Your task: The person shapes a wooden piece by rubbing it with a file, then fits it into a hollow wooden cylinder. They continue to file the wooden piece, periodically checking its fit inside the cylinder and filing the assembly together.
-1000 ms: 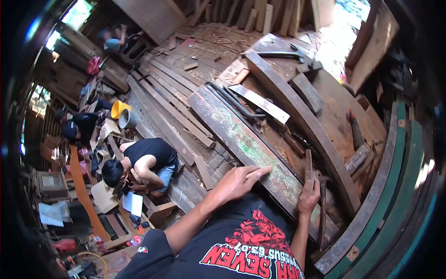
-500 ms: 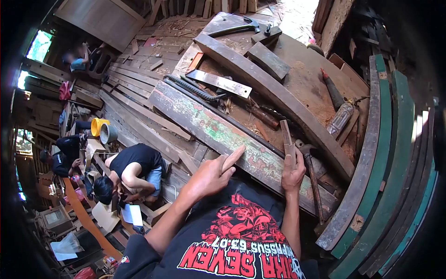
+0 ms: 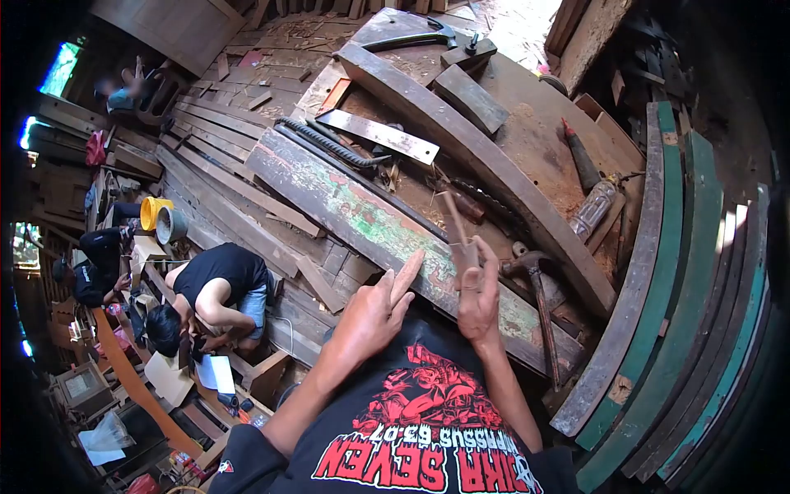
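Plank (image 3: 290,165), flaking green paint (image 3: 372,219), wooden strip (image 3: 455,217) grasped in right hand (image 3: 479,298), left hand (image 3: 370,319), grip unclear

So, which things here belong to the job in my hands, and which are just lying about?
Seemingly part of the job:
slim wooden piece in your right hand
short wooden piece that your left hand appears to hold
painted plank by both hands

Lying about, untouched by you:
hammer
metal-bladed square
clear bottle
yellow bucket
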Available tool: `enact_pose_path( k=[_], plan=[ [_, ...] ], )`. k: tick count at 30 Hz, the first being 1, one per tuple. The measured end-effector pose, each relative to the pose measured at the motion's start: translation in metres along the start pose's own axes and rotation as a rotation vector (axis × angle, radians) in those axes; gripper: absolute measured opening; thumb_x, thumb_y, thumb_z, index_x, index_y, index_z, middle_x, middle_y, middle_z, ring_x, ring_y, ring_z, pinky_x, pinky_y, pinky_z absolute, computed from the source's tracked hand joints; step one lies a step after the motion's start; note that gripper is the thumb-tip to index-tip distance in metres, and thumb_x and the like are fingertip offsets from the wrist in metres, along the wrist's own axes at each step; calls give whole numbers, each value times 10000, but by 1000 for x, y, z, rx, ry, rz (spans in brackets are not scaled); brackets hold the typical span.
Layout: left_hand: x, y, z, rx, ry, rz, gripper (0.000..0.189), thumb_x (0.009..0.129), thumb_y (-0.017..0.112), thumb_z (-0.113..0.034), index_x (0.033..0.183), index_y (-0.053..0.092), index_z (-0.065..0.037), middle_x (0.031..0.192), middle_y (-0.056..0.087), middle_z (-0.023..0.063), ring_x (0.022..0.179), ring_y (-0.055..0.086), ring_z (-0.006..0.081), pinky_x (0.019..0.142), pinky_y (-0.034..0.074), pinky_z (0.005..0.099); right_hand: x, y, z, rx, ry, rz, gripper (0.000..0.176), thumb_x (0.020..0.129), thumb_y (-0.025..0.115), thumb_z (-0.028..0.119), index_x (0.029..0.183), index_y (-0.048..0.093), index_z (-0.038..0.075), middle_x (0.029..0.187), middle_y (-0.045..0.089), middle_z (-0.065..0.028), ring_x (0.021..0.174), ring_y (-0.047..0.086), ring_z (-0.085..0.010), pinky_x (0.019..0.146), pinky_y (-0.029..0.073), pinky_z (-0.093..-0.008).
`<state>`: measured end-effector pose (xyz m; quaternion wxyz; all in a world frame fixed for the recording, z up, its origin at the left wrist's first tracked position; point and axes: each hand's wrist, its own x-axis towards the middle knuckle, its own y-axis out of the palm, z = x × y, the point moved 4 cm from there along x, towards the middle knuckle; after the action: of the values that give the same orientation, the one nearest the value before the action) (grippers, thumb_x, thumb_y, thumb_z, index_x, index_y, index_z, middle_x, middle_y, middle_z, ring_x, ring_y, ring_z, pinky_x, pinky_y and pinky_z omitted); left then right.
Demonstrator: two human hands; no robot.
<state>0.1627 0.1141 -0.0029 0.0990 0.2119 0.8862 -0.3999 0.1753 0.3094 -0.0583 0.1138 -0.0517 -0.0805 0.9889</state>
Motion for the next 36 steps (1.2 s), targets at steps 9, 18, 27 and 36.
enact_pose_path(
  k=[9,18,27,36],
  plan=[
    [0,2,0,-90,107,-170,226,936,642,-89,1137,608,8,850,643,310,821,648,511,710,533,579,-36,26,17,-121,8,192,461,1093,530,315,1451,485,28,1248,675,-296,1148,673,-489,933,536,-514],
    [9,35,35,-730,-207,-87,199,1014,547,-184,1117,601,-22,885,617,107,752,633,247,591,514,386,-27,24,14,-126,95,296,436,1093,540,272,1444,489,18,1212,683,-276,1120,682,-392,963,518,-454],
    [11,36,25,-1367,-641,117,258,1047,470,-238,1268,564,-143,762,422,-52,597,394,65,518,355,247,-19,25,8,-255,14,208,457,1081,552,286,1437,512,3,1108,708,-323,1033,717,-484,852,561,-493],
    [19,42,21,-1389,-634,89,152,1042,449,-237,1144,524,-153,669,359,-67,519,306,57,459,268,244,-2,34,27,-323,-205,244,507,1054,559,244,1511,506,30,1010,701,-348,932,693,-526,792,558,-554]
  ],
)
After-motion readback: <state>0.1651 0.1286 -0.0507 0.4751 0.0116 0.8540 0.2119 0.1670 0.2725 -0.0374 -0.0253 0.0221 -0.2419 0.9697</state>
